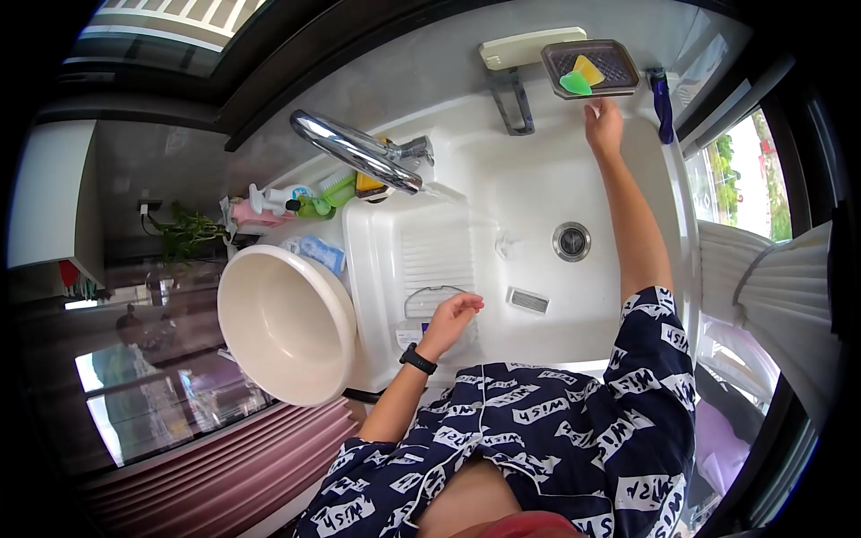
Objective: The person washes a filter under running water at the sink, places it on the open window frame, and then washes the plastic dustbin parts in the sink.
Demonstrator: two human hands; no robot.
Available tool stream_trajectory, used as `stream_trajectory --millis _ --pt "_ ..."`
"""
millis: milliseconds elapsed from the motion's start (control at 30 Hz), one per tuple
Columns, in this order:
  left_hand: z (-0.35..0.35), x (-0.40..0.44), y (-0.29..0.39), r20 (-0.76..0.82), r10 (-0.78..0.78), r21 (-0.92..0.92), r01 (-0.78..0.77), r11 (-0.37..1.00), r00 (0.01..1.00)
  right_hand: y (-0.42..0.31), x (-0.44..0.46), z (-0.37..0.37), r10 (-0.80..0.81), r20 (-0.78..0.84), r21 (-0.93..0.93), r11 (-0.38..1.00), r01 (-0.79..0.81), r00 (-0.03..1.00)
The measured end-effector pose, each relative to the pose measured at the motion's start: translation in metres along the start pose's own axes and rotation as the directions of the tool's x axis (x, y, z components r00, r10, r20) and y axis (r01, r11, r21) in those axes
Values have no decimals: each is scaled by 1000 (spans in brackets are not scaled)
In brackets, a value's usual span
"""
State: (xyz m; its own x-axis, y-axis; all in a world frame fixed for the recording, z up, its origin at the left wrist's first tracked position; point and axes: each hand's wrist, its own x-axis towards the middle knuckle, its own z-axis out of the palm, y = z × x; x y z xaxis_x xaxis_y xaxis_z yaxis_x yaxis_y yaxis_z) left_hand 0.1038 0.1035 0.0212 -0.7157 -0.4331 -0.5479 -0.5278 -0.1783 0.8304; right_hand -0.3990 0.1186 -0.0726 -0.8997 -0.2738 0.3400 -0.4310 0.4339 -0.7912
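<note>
At the far edge of the white sink, my right hand (604,128) is at the near edge of a dark rectangular tray (619,81), its fingers closed on the rim and partly hidden beneath it. A green piece (575,83) and a yellow piece (587,70) lie in the tray. My left hand (456,318), with a black band on the wrist, hovers over the ribbed left part of the sink (437,255). Its fingers are loosely curved and apart, with nothing visible in them.
A chrome faucet (359,152) arches over the sink's back left. The large cream basin (285,323) stands left of the sink, with bottles and brushes behind it. Near the tray are a pale ledge (529,47) and a dark blue item (661,108). A drain (571,241) sits in the sink floor.
</note>
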Motion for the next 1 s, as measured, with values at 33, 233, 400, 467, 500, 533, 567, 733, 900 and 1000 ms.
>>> stream_trajectory --millis 33,233,400,467,500,533,567,733,900,1000 --pt "0 1 -2 4 2 -9 -1 1000 1000 -1 -1 -1 42 -2 -20 999 -42 999" --pt "0 3 -12 13 7 -22 -7 1000 1000 -6 -4 -4 106 -181 -101 987 -126 978" --pt "-3 3 -10 5 6 -14 -6 1000 1000 -3 -11 -15 141 -148 -49 988 -149 979" --pt "-2 3 -8 -7 6 -32 -6 999 1000 0 -22 -20 141 -167 -52 987 -151 976" --pt "-1 3 -8 -13 4 -43 -5 999 1000 3 -32 -21 141 -182 -59 986 -154 973" --pt "-1 3 -9 -11 -1 -44 0 999 1000 5 -40 -23 139 -197 -66 986 -155 970" --pt "-2 4 -10 -9 -3 -45 3 999 1000 7 -47 -23 200 -138 15 980 -200 970" --pt "-1 7 -7 9 5 -75 -4 997 1000 9 -52 -17 230 -71 261 943 -204 971" --pt "-5 3 1 -14 0 -104 -1 995 1000 -17 -46 -25 291 16 426 864 -270 957" --pt "-4 2 -6 -20 -7 -138 4 990 1000 -35 -62 -30 305 265 501 767 -401 915"
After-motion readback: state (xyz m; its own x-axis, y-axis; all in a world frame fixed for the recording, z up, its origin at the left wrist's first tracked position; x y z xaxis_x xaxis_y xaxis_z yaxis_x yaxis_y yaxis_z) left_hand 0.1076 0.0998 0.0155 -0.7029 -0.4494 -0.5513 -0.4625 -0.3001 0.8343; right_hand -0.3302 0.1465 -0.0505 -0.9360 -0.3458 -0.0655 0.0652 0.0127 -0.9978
